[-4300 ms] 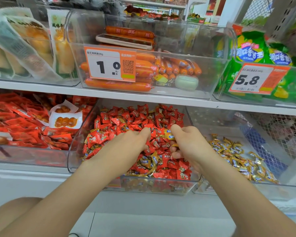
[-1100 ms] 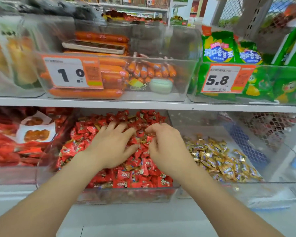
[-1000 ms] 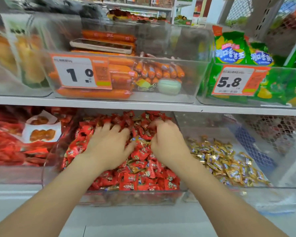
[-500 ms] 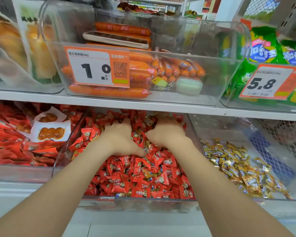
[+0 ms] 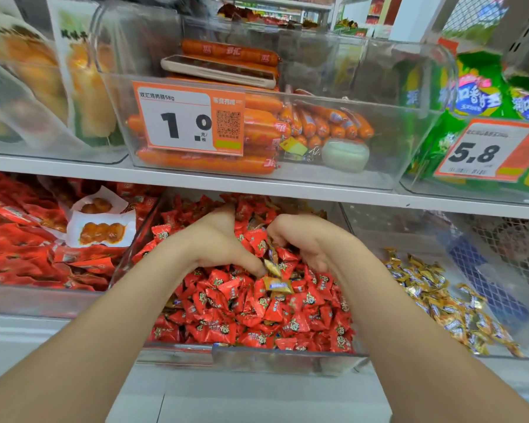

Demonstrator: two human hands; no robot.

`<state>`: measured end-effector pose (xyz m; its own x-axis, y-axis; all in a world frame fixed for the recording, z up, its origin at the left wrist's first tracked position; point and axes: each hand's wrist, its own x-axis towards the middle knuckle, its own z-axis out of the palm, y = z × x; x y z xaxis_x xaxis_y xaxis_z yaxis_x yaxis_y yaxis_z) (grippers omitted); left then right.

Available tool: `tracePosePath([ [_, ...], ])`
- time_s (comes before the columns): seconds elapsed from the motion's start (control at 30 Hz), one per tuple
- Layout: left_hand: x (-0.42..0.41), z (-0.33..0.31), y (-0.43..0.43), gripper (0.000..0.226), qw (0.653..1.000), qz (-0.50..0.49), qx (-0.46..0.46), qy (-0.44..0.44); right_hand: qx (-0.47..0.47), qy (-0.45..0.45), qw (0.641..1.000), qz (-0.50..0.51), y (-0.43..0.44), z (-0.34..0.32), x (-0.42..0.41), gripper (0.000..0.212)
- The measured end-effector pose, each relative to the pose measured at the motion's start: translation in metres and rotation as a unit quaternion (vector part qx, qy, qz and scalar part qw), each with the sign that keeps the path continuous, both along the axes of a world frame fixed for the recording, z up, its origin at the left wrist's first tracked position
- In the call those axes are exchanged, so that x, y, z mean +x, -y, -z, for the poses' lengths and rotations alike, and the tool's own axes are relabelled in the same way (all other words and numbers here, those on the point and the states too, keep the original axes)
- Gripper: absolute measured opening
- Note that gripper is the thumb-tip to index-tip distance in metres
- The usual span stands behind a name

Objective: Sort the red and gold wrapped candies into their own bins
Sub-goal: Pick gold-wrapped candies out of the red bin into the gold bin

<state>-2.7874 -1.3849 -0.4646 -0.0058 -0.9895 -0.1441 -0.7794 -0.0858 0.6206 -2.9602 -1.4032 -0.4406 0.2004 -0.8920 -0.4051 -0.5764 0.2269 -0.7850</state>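
I have both hands down in the clear bin [image 5: 287, 360] of red candies [image 5: 226, 309] on the lower shelf. The left hand [image 5: 217, 239] and right hand [image 5: 313, 239] are side by side, fingers dug into the pile, so I cannot tell what they hold. One gold candy [image 5: 277, 284] lies on the reds between them. The gold candies [image 5: 440, 303] fill the neighbouring bin [image 5: 388, 233] just to the right.

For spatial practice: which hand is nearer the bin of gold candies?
Right. The right hand is in the red candies, next to the gold bin; the left hand lies farther left, beyond the right one.
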Motion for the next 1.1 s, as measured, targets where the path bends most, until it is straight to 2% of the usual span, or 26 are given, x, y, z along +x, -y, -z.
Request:
tracePosePath([
  [0.13,0.008,-0.013,-0.022,0.114,0.997,0.062,-0.036,-0.014,-0.039,0.045,0.998,0.008,-0.012,-0.012,-0.014,0.022],
  [0.2,0.014,-0.017,-0.036,0.117,0.995,0.092,-0.044,0.019,-0.089,0.032,0.995,-0.017,-0.016,-0.013,-0.020,0.009],
  [0.27,0.017,-0.018,-0.048,0.119,0.991,0.101,-0.048,0.079,-0.147,0.003,0.986,-0.080,-0.021,-0.010,-0.029,0.043],
  [0.43,0.018,-0.013,-0.065,0.126,0.981,0.102,-0.084,0.144,-0.221,-0.146,0.948,-0.176,-0.036,0.005,-0.048,0.066],
  [0.5,0.014,-0.015,-0.072,0.109,0.975,0.116,-0.146,0.123,-0.234,-0.156,0.940,-0.191,-0.040,0.007,-0.055,0.067],
  [0.6,-0.002,-0.017,-0.081,0.054,0.947,0.152,-0.281,0.041,-0.253,-0.132,0.935,-0.211,-0.043,0.005,-0.060,0.066],
  [0.67,-0.012,-0.015,-0.084,0.039,0.938,0.191,-0.287,0.028,-0.294,-0.138,0.920,-0.219,-0.042,0.009,-0.060,0.060],
  [0.77,-0.016,-0.002,-0.080,0.040,0.934,0.233,-0.241,0.123,-0.341,-0.186,0.896,-0.216,-0.038,0.018,-0.062,0.043],
  [0.87,-0.012,0.000,-0.077,0.039,0.926,0.204,-0.230,0.220,-0.372,-0.254,0.872,-0.194,-0.032,0.021,-0.068,0.035],
  [1.1,-0.005,0.001,-0.080,0.036,0.921,0.133,-0.243,0.273,-0.311,-0.254,0.899,-0.174,-0.033,0.012,-0.080,0.037],
])
